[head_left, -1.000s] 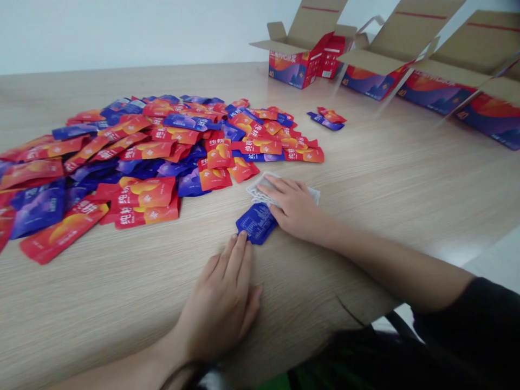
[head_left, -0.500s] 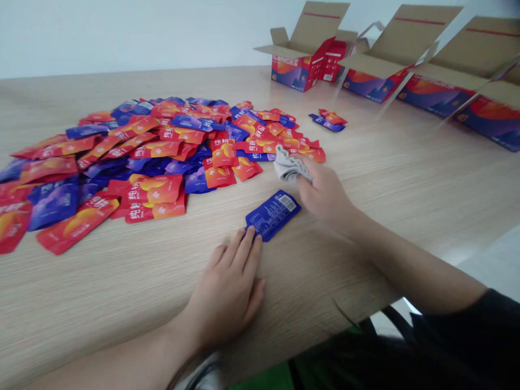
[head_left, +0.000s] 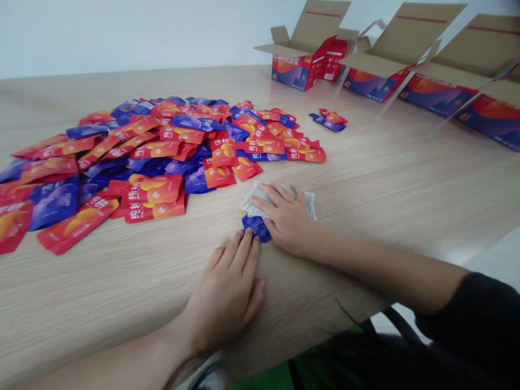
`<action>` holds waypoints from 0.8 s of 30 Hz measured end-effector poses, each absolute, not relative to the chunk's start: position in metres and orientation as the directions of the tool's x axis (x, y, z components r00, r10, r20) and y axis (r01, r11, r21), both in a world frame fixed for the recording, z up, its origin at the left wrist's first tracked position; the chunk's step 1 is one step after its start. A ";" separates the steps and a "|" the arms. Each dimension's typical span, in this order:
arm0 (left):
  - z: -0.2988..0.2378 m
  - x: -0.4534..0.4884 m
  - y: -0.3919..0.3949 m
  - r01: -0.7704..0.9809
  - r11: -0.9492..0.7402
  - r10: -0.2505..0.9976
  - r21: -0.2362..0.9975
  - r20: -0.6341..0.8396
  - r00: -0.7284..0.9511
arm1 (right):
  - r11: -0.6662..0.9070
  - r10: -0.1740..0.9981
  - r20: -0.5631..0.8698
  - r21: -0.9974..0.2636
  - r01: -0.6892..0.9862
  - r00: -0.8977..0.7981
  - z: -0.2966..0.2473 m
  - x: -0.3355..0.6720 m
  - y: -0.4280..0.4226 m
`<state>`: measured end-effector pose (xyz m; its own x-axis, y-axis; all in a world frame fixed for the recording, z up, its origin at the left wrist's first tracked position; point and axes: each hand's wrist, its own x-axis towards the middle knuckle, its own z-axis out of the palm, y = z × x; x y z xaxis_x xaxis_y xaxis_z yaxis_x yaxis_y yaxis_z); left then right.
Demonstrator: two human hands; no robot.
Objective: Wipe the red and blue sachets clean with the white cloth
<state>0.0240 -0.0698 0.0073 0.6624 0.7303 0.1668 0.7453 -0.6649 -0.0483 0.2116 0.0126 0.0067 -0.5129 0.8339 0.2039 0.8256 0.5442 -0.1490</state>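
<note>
My right hand [head_left: 287, 219] grips a crumpled whitish-grey cloth [head_left: 252, 201] and presses it down over a blue foil sachet [head_left: 255, 228]. Most of the sachet is hidden beneath the cloth and hand. My left hand [head_left: 223, 287] lies flat on the wooden table, its fingers apart, with the fingertips touching the sachet's near edge. A large heap of red-orange and blue sachets [head_left: 162, 157] spreads just beyond both hands.
Open cardboard cartons with red, orange and blue printed sides [head_left: 292, 70] stand in a row along the far right of the table. A small stack of sachets [head_left: 328, 120] lies in front of them. The table's near edge [head_left: 325, 303] runs diagonally below my right forearm.
My right hand has come down and toward the left with the cloth, now covering most of the sachet it was held above. My left hand has stayed in place.
</note>
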 end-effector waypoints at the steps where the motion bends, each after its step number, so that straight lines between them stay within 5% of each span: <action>1: 0.007 0.024 -0.070 0.743 -0.667 0.727 -0.057 0.171 0.665 | 0.570 0.816 0.202 -0.135 0.810 -0.541 0.007 0.210 0.010; 9: 0.006 0.022 -0.068 0.730 -0.679 0.709 -0.076 0.189 0.679 | 0.530 0.844 0.211 -0.176 0.829 -0.494 0.009 0.226 0.026; 15: 0.002 0.018 -0.067 0.720 -0.690 0.703 -0.082 0.164 0.692 | 0.714 0.695 0.231 -0.109 0.691 -0.681 0.008 0.220 0.015; 24: -0.004 0.014 -0.064 0.722 -0.687 0.708 -0.083 0.152 0.690 | 0.308 0.909 0.297 -0.001 0.951 -0.294 -0.010 0.275 0.085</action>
<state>0.0143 -0.0636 -0.0038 0.6900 0.7076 0.1524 0.7223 -0.6866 -0.0827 0.2755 0.0852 -0.0102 -0.2937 0.9085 0.2972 0.9514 0.3080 -0.0012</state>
